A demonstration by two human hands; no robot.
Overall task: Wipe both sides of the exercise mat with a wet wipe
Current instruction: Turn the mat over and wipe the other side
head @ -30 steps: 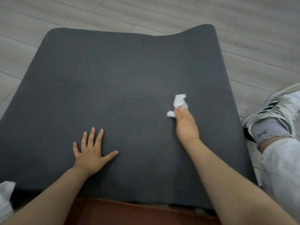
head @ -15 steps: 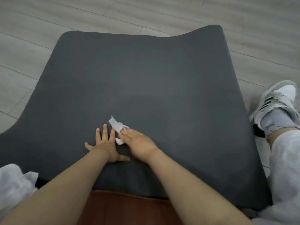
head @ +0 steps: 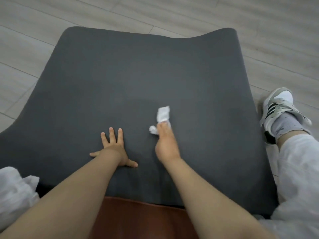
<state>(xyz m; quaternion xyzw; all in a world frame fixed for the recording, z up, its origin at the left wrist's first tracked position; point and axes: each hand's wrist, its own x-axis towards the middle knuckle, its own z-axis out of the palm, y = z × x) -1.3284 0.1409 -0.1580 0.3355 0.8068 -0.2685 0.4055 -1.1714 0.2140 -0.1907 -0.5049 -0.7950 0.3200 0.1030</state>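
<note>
Pale wood-look floor planks run under a dark grey exercise mat, which lies spread out flat with its far right corner curling up a little. The near edge of the mat drapes over a reddish-brown cushion or seat close to the person's body.

The left hand lies flat on the mat with its fingers straight and spread, thumb out to the side. It holds nothing; it seems placed there to pin the mat down and take some body weight so the mat does not slide or bunch under the rubbing.

The right hand is just to the right of it, apart from it, fingers pointing away from the body and pressing a crumpled white wet wipe against the mat. Most of the wipe sticks out beyond the fingertips, and a small twist shows at the left of the hand. Whether the fingers pinch the wipe or only push it from above cannot be made out.

By the look of it, the upper side is being wiped; nothing shows that the underside has been done.

White crumpled fabric sits at the lower left. At the right is a leg in light trousers ending in a grey sock and a striped sneaker on the floor beside the mat. No containers are in view.
</note>
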